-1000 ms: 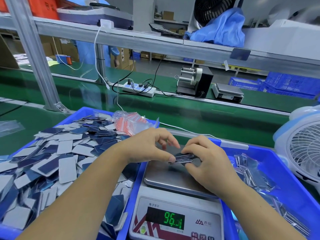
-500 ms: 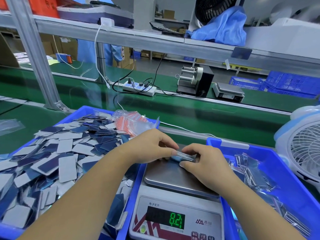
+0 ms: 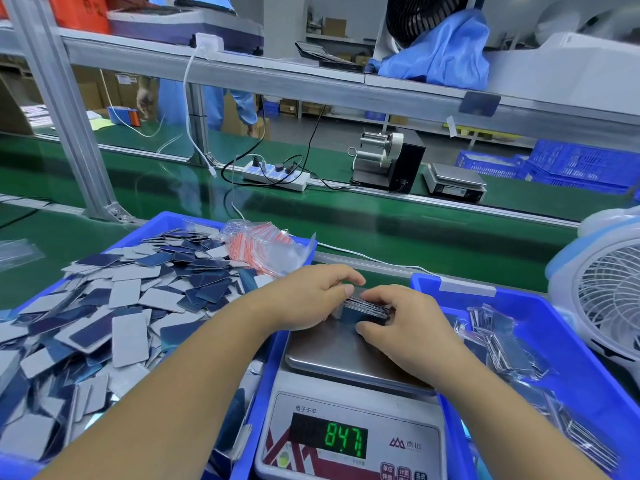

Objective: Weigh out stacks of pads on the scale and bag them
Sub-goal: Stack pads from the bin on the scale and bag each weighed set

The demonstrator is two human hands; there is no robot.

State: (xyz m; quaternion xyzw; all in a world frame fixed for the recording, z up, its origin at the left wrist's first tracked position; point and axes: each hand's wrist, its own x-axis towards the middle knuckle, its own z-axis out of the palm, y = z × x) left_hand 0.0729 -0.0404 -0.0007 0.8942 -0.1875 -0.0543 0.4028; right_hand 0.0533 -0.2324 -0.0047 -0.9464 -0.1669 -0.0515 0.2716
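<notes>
Both hands — left hand [image 3: 308, 299] and right hand [image 3: 401, 323] — pinching a stack [image 3: 367, 305] of pads over the scale [image 3: 346, 362] pan, green display reading 84.7, loose pads [image 3: 121, 306] binned left, bagged ones [image 3: 509, 348] right, bags [image 3: 266, 244] beyond.

We see a factory packing line: a green conveyor belt [image 3: 381, 233] under an aluminium-framed shelf [image 3: 277, 77], blue bins [image 3: 568, 327] of parts, a bench scale [image 3: 349, 434], a label dispenser [image 3: 388, 161], and a blue-smocked worker [image 3: 221, 105] beyond.
</notes>
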